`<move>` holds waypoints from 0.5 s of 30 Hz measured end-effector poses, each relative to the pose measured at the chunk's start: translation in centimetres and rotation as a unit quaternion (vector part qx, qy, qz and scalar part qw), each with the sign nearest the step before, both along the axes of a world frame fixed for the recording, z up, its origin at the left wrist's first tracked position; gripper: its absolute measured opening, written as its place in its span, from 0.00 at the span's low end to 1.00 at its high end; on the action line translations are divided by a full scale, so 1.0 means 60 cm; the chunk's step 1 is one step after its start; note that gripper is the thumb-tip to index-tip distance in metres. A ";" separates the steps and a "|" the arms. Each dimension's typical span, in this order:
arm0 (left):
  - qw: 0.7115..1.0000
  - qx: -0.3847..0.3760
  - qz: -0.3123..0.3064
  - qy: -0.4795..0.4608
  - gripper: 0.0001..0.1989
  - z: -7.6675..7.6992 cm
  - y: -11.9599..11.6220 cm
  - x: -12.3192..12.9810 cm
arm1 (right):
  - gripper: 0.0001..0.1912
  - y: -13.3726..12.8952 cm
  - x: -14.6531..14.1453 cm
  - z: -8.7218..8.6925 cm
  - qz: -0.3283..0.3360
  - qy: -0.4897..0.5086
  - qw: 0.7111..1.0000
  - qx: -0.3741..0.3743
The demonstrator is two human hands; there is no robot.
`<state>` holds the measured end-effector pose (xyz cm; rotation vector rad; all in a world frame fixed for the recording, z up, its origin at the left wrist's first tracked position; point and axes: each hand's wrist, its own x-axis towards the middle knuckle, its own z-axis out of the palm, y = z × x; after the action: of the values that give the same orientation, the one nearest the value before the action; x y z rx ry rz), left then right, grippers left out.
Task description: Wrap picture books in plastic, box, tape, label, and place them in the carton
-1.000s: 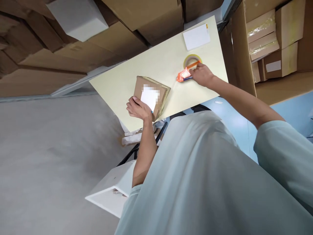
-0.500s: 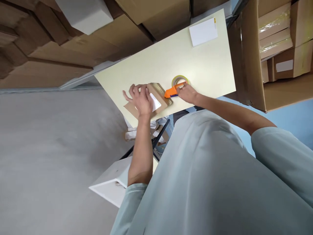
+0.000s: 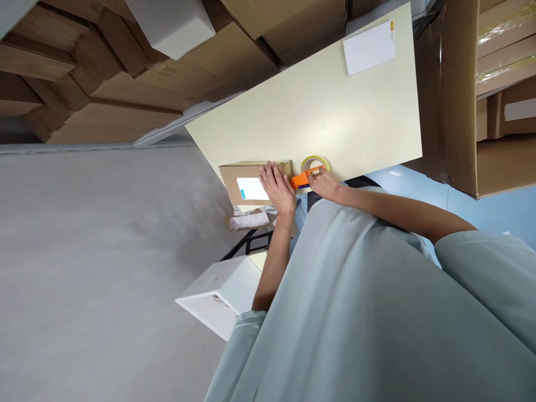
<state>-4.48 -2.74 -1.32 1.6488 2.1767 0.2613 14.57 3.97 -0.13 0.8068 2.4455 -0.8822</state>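
Observation:
A brown cardboard box (image 3: 229, 180) with a white label (image 3: 253, 188) lies at the near edge of the cream table (image 3: 360, 123). My left hand (image 3: 277, 187) rests on the right part of the box, fingers stretched out over its top. Just right of the box, my right hand (image 3: 324, 183) is closed on the handle of an orange tape dispenser (image 3: 300, 180). The dispenser carries a roll of yellowish tape (image 3: 315, 162), and its front end is close to the box's right end.
A white flat item (image 3: 369, 48) lies at the table's far right. Stacked cardboard boxes (image 3: 138, 92) line the far side. A large open carton (image 3: 450, 95) holding taped boxes stands right. Below the table is a white open bin (image 3: 218, 293).
The labelled box has turned so that its label shows more fully. My left hand has shifted onto its right part, and the dispenser is still in my right hand. The camera view has shifted.

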 end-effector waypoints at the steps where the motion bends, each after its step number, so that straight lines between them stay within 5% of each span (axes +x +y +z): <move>1: 1.000 -0.009 -0.012 -0.004 0.31 -0.002 -0.004 0.000 | 0.28 0.001 0.007 0.000 0.008 0.005 1.000 0.005; 6: 0.995 -0.053 -0.077 -0.032 0.29 -0.008 -0.029 -0.014 | 0.29 0.020 0.094 -0.005 0.063 0.023 0.998 0.004; 11: 0.992 -0.050 -0.102 -0.049 0.29 -0.006 -0.032 -0.017 | 0.28 0.098 0.208 -0.022 0.029 -0.049 0.996 0.075; 15: 0.990 -0.047 -0.123 -0.049 0.35 -0.003 -0.027 -0.012 | 0.28 0.154 0.202 -0.031 -0.009 -0.066 0.991 0.114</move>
<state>-5.19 -4.34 -1.52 1.7892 1.8630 0.1621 26.71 13.19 -1.98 0.9362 2.4535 -0.5411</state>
